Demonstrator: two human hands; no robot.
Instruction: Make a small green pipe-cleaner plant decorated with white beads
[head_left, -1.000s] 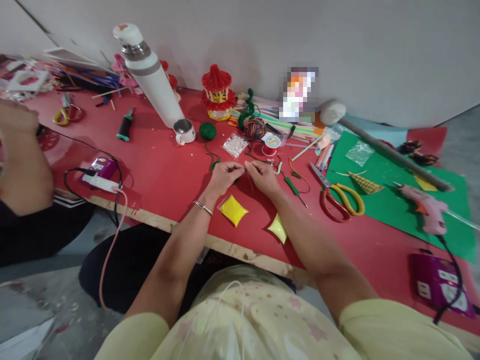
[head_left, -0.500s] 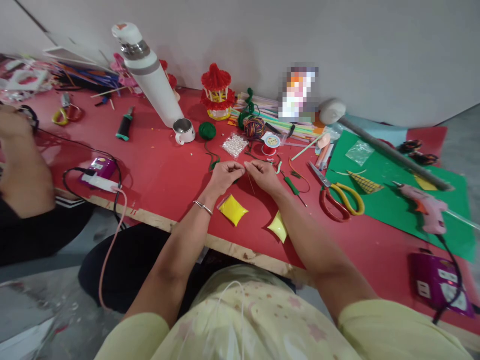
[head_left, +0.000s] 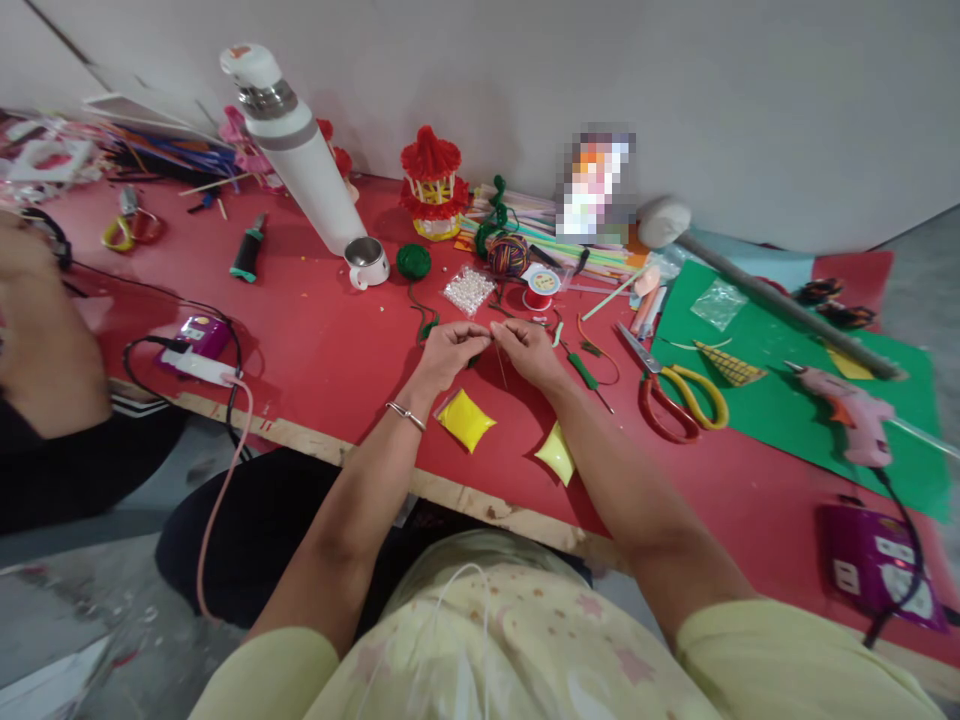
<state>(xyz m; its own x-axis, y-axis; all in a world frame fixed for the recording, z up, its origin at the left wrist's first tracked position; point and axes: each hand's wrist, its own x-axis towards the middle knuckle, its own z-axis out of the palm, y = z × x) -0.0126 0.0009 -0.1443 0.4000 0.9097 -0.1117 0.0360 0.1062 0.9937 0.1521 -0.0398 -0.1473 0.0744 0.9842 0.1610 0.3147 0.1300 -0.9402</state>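
Note:
My left hand [head_left: 451, 350] and my right hand [head_left: 526, 350] meet fingertip to fingertip above the red tabletop, both pinched. A thin, pale strand [head_left: 502, 368] hangs down from my right fingertips; its exact kind is too fine to tell. What my left fingers pinch is too small to make out. Just below the hands lies a bright yellow packet [head_left: 466, 420], and a paler yellow packet [head_left: 556, 456] touches the outline of my right forearm. Behind the hands are a bag of white beads [head_left: 469, 290], a red thread spool [head_left: 541, 288] and a green yarn ball [head_left: 413, 261].
Scissors [head_left: 679, 400], a green-handled tool [head_left: 583, 371] and a pink glue gun [head_left: 847, 412] lie to the right. At the back stand a tall white flask [head_left: 311, 175], a cup [head_left: 367, 262] and a red-and-yellow craft lantern [head_left: 432, 190]. Another person's arm [head_left: 56, 330] rests at far left.
My hands stay nearly in place, fingertips still together, the strand shifting only slightly. The other person's arm at far left has moved a little.

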